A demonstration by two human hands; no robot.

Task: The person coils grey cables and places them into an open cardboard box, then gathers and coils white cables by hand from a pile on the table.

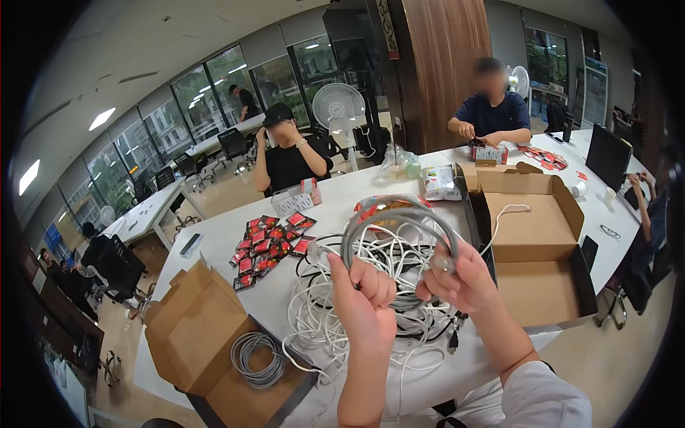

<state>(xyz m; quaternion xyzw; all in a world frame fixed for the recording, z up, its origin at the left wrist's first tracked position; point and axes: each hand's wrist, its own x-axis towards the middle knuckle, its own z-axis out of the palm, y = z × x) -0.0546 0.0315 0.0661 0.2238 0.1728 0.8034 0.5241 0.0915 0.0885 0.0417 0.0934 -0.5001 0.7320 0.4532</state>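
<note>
A looped grey cable point(348, 241) is held up in front of me between both hands. My left hand point(369, 299) is closed around the left side of the loop. My right hand point(460, 279) grips its right side, where a clear plug seems to show at the fingers. Below my hands lies a tangled heap of white cables point(314, 303), with some black and grey strands mixed in. At the lower left, a coil of grey cable point(257, 362) rests inside an open cardboard box point(193, 321).
Another open cardboard box point(531, 214) stands on the right, a white cable reaching into it. Red packets point(264, 246) are spread left of the heap. A snack bag point(441, 183) sits behind it. Two people point(292, 153) sit across the table; a monitor point(608, 160) stands far right.
</note>
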